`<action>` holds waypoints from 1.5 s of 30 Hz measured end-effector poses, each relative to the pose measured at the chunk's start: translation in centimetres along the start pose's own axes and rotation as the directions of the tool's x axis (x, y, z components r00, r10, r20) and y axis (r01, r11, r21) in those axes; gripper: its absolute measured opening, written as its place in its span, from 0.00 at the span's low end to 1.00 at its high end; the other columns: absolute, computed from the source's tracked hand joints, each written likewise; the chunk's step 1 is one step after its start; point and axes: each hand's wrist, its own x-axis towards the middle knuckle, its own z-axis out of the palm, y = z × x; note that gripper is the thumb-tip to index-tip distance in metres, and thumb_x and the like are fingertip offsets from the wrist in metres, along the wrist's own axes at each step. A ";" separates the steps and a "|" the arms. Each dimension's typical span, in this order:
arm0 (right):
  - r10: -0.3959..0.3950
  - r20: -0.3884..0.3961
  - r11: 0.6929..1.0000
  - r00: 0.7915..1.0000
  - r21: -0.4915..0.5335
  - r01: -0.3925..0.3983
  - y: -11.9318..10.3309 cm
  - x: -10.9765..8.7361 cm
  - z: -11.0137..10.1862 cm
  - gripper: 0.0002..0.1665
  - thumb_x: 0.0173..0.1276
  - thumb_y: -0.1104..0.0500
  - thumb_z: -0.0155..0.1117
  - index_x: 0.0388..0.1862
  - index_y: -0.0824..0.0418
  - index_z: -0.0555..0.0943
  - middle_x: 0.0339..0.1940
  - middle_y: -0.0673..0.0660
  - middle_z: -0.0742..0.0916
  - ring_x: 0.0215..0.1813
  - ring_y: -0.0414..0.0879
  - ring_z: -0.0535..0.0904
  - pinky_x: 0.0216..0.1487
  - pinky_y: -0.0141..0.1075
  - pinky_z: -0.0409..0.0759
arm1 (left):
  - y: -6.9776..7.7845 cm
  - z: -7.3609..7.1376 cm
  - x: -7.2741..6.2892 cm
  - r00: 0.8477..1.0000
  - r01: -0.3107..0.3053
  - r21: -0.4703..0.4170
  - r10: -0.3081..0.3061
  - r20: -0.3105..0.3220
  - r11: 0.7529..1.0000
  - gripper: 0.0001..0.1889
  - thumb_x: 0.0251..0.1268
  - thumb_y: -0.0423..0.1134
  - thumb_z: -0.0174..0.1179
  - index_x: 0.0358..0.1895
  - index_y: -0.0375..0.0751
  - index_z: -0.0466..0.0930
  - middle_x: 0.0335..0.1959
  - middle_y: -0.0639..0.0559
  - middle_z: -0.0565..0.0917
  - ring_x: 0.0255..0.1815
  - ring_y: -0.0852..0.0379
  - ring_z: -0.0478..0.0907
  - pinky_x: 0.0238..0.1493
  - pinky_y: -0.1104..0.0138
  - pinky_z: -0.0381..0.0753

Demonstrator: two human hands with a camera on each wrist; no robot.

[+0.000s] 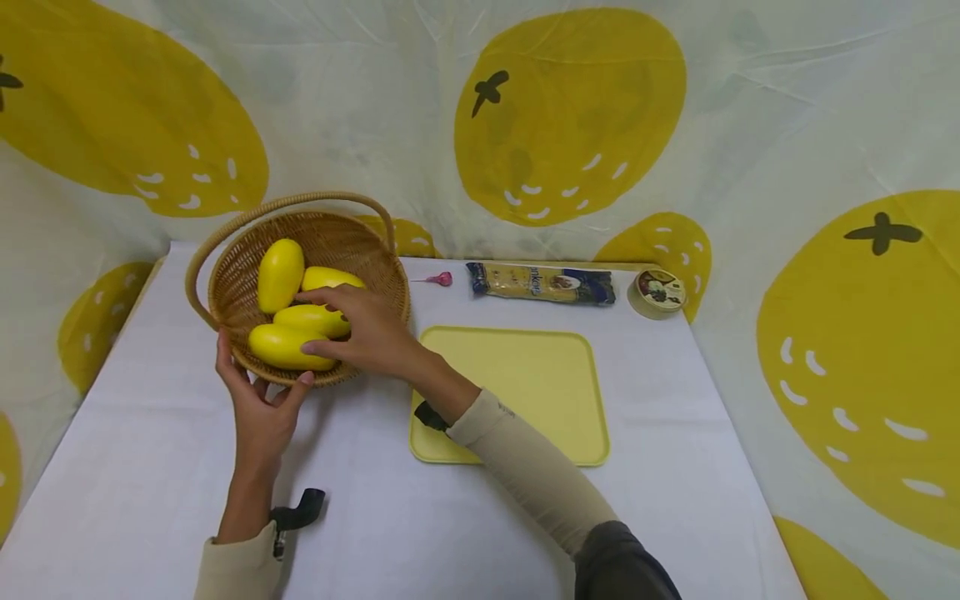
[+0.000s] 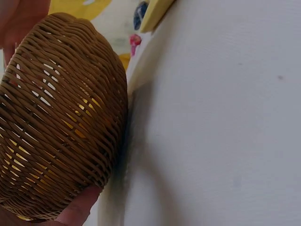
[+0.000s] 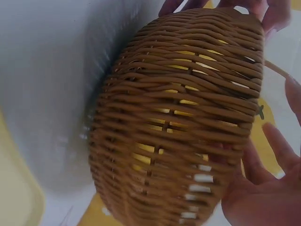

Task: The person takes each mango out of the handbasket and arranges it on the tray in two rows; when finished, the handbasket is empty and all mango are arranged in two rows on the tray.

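Note:
A brown wicker basket (image 1: 330, 232) with an arched handle stands at the left of the table. Several yellow mangoes (image 1: 281, 277) lie inside it. My left hand (image 1: 262, 417) grips the near left of the basket, fingers up at the rim and thumb along the front wall. My right hand (image 1: 367, 333) reaches over the basket's right side. Its thumb lies over the front mango (image 1: 281, 346), and its index finger stretches behind the middle mango (image 1: 300, 317). In the right wrist view the woven wall (image 3: 174, 117) covers most of the fruit, and the right fingers (image 3: 278, 147) look spread.
Right of the basket lies a pale yellow tray (image 1: 517, 392), partly under the right forearm. Behind it are a small pink object (image 1: 443, 279) with a thin stick, a blue and yellow packet (image 1: 540, 283) and a round tin (image 1: 657, 292). A fruit-print cloth (image 1: 405, 100) hangs behind the table.

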 end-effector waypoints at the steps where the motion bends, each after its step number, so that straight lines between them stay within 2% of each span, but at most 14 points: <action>1: 0.012 0.029 1.000 1.000 0.005 -0.012 0.1 0.3 0.2 0.39 0.70 0.45 0.76 0.77 0.49 0.76 0.72 0.50 0.83 0.68 0.47 0.81 0.66 0.28 0.76 | -0.1 0.1 -0.1 1.000 -0.004 -0.001 0.004 0.002 1.000 0.63 0.64 0.26 0.72 0.86 0.73 0.36 0.88 0.57 0.43 0.81 0.34 0.58 0.53 0.79 0.83; 3: 0.031 0.078 0.999 0.996 0.019 -0.032 0.2 0.9 0.6 0.37 0.71 0.46 0.75 0.77 0.50 0.76 0.72 0.52 0.83 0.70 0.48 0.80 0.68 0.31 0.76 | -0.2 0.1 -0.2 1.000 -0.013 -0.004 0.013 0.006 1.000 0.63 0.63 0.25 0.72 0.86 0.72 0.36 0.88 0.58 0.43 0.81 0.34 0.58 0.53 0.78 0.83; 7: 0.076 0.157 0.997 0.985 0.007 -0.078 0.4 2.0 1.4 0.36 0.72 0.48 0.74 0.76 0.52 0.76 0.72 0.52 0.83 0.70 0.45 0.79 0.68 0.30 0.76 | -0.3 0.2 -0.3 1.000 -0.021 -0.009 0.021 0.009 1.000 0.63 0.63 0.25 0.72 0.86 0.71 0.35 0.88 0.59 0.41 0.81 0.33 0.58 0.53 0.78 0.83; 12: 0.120 0.247 0.993 0.961 -0.021 -0.118 0.3 3.5 2.2 0.35 0.71 0.49 0.75 0.74 0.51 0.78 0.72 0.47 0.83 0.69 0.41 0.79 0.68 0.26 0.75 | -0.4 0.1 -0.4 0.999 -0.032 -0.015 0.032 0.008 0.999 0.63 0.63 0.24 0.71 0.86 0.70 0.35 0.88 0.59 0.41 0.81 0.34 0.58 0.54 0.78 0.83; 18: 0.164 0.300 0.986 0.940 -0.070 -0.150 0.2 4.2 2.9 0.34 0.69 0.49 0.76 0.73 0.48 0.79 0.70 0.44 0.84 0.70 0.39 0.79 0.69 0.26 0.74 | -0.5 0.3 -0.5 1.000 -0.025 -0.021 0.025 0.015 0.999 0.63 0.63 0.25 0.72 0.86 0.70 0.35 0.88 0.58 0.41 0.81 0.34 0.58 0.53 0.77 0.84; 25: 0.170 0.275 0.985 0.946 -0.087 -0.152 0.1 4.2 3.0 0.30 0.69 0.52 0.77 0.69 0.49 0.81 0.64 0.45 0.87 0.64 0.37 0.80 0.63 0.25 0.74 | -0.4 0.4 -0.5 1.000 -0.026 -0.014 0.027 0.016 1.000 0.63 0.64 0.27 0.72 0.86 0.71 0.35 0.88 0.57 0.41 0.81 0.35 0.59 0.54 0.78 0.83; 32: 0.170 0.232 0.985 0.958 -0.065 -0.159 0.1 3.9 2.5 0.30 0.69 0.52 0.77 0.69 0.50 0.81 0.64 0.46 0.87 0.61 0.38 0.81 0.60 0.25 0.76 | -0.4 0.4 -0.5 1.000 -0.025 0.003 0.025 0.009 1.000 0.62 0.64 0.28 0.73 0.86 0.71 0.36 0.88 0.59 0.42 0.81 0.33 0.59 0.53 0.78 0.83; 40: 0.133 0.174 0.989 0.976 0.047 -0.143 0.0 3.1 1.1 0.29 0.71 0.53 0.76 0.69 0.53 0.81 0.63 0.47 0.87 0.61 0.37 0.80 0.63 0.26 0.77 | -0.5 0.2 -0.5 1.000 -0.028 0.000 0.028 -0.005 1.000 0.62 0.64 0.25 0.71 0.86 0.71 0.36 0.87 0.59 0.43 0.81 0.32 0.59 0.52 0.78 0.83; 45: 0.096 0.110 0.981 0.989 0.158 -0.112 0.0 2.1 -0.2 0.29 0.70 0.55 0.77 0.69 0.56 0.81 0.63 0.51 0.87 0.60 0.39 0.80 0.60 0.25 0.78 | -0.4 0.1 -0.4 1.000 -0.022 -0.013 0.021 -0.007 1.000 0.62 0.64 0.25 0.71 0.86 0.72 0.37 0.88 0.59 0.42 0.81 0.34 0.59 0.52 0.78 0.84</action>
